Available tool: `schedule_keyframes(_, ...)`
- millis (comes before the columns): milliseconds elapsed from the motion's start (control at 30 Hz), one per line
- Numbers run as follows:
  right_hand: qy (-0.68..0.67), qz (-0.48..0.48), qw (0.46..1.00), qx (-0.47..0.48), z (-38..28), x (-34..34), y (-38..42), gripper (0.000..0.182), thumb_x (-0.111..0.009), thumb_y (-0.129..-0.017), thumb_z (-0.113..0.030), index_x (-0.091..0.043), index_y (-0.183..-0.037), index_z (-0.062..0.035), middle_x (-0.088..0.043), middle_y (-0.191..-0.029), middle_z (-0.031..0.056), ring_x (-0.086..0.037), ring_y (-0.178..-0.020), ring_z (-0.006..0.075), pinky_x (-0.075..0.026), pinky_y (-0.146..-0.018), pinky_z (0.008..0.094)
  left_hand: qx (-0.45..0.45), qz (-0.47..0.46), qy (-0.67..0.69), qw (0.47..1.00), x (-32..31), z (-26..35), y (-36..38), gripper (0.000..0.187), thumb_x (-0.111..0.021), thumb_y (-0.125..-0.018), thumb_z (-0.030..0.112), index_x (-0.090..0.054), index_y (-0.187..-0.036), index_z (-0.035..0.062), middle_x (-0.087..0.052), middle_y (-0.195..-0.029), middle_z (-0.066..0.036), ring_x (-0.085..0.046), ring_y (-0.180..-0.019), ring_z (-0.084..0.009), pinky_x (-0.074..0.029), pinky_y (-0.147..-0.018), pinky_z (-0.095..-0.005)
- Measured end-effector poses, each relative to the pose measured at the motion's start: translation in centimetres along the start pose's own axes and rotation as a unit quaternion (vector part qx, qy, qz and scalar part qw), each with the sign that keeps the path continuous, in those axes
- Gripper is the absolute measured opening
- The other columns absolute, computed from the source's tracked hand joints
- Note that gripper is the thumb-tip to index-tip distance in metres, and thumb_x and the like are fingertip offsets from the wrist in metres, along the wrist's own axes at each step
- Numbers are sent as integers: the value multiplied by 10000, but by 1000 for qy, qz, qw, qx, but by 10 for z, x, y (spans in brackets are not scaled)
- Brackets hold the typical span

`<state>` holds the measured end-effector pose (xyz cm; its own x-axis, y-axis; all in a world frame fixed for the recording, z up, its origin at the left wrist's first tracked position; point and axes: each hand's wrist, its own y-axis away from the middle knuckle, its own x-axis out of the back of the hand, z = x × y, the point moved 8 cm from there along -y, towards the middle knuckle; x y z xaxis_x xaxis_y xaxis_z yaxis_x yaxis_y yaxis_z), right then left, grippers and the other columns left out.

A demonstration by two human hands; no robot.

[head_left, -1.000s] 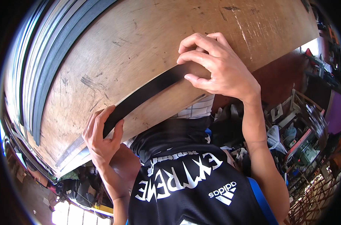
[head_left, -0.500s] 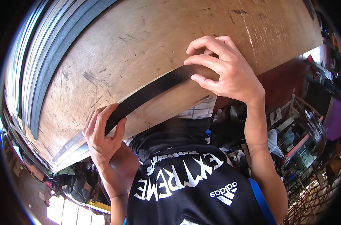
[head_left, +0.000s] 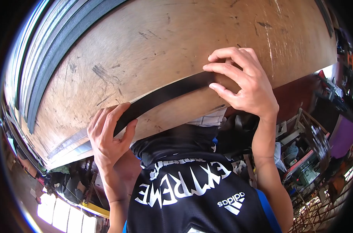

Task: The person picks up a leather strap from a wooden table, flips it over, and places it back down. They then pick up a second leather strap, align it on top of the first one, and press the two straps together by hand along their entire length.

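Observation:
A long black strip (head_left: 170,94) lies lengthwise along the near side of a worn wooden board (head_left: 145,58). Near its left end, my left hand (head_left: 110,132) grips the strip, with the thumb on the near edge and the fingers over the far edge. At the other end, the thumb and index finger of my right hand (head_left: 248,79) hold the strip across its width; the other fingers are curled above the board. The palm hides part of the strip's right end. A shiny, pale band (head_left: 69,144) shows on the board left of my left hand.
Several long dark strips (head_left: 62,58) lie side by side along the far left of the board. Another dark strip (head_left: 325,17) is at the far right edge. Beyond the board on the right stand cluttered shelves and tools (head_left: 306,167). A yellow bar (head_left: 95,210) is at lower left.
The view has shifted a little. My right hand has slid slightly right and toward me along the strip's end. My left hand keeps its grip.

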<state>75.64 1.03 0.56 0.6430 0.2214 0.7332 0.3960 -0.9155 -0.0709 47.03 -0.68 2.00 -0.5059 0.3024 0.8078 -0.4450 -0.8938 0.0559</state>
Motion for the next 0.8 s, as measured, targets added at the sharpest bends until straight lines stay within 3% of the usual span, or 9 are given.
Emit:
schedule_keyframes(67,10,-2,1000,22,-6,0,-2,321,-844,-794,-82,-734,-1094,-110,-660,-1163,-18,-626,-982,215,-445,-985,412,-32,18,-13,999,1,5,-3,450,-890,-726,22,-745,-1152,26,-770,-969,-133,-735,-839,-300,-583,-746,-387)
schedule_keyframes(233,2,-10,998,57,-18,-14,-7,269,-825,-811,-68,-729,-1059,-108,-666,-1141,-30,-620,-1043,209,-463,-1025,435,-33,18,-17,999,1,6,-4,457,-894,-723,31,-745,-1155,38,-767,-963,-116,-727,-823,-286,-583,-739,-383)
schedule_keyframes(800,9,-28,997,77,-28,-25,-16,212,-822,-806,-56,-743,-995,-112,-671,-1102,-35,-629,-1005,197,-456,-1010,436,-27,21,-28,999,0,5,-5,451,-904,-715,76,-746,-1137,61,-755,-960,-98,-723,-844,-292,-578,-744,-392)
